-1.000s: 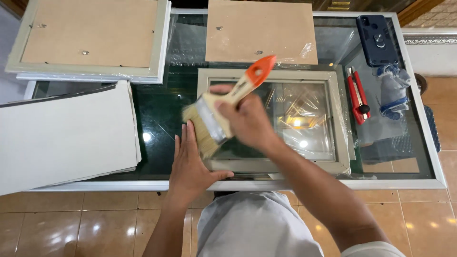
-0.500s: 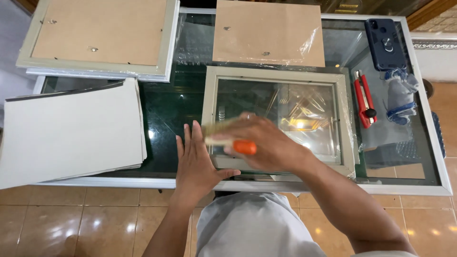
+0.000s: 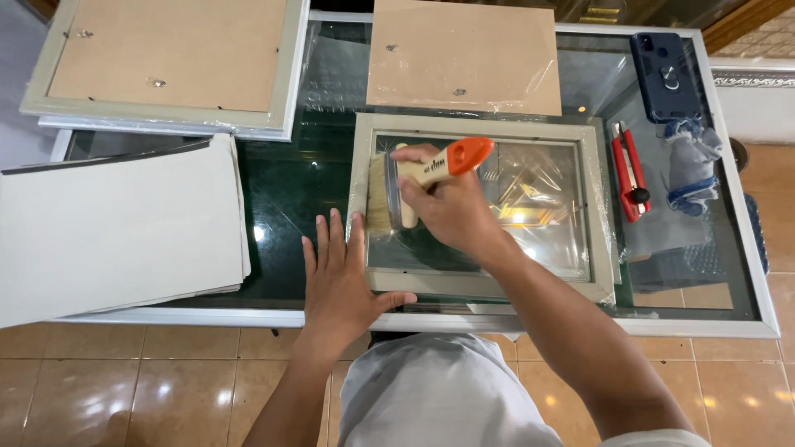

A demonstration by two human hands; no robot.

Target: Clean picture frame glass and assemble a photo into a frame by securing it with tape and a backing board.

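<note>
The right hand (image 3: 451, 207) is closed around the handle of a flat paintbrush (image 3: 414, 178). The handle is pale wood with an orange end, and the bristles point left, resting on the left part of the glass pane of a picture frame (image 3: 484, 285). The left hand (image 3: 344, 277) is open, palm down, fingers spread. It lies flat on the bench (image 3: 290, 194), with its thumb and the edge of the palm against the lower left corner of the frame.

The frame is pale grey-green, lies flat near the front edge of the glass-topped bench, and carries loose clear plastic wrap along its right side. Just behind the frame lies a brown backing board (image 3: 464, 54) under clear film. To the left of the frame, well apart, a stack of pale cardboard sheets (image 3: 116, 232) overhangs the bench's left end. Behind that stack, a second frame (image 3: 170, 62) lies face down with its brown back showing.

To the right of the frame lie a red utility knife (image 3: 629, 174), a folded grey cloth with blue stripes (image 3: 691, 161), and, behind them, a dark blue phone (image 3: 662, 74) with a ring holder.
</note>
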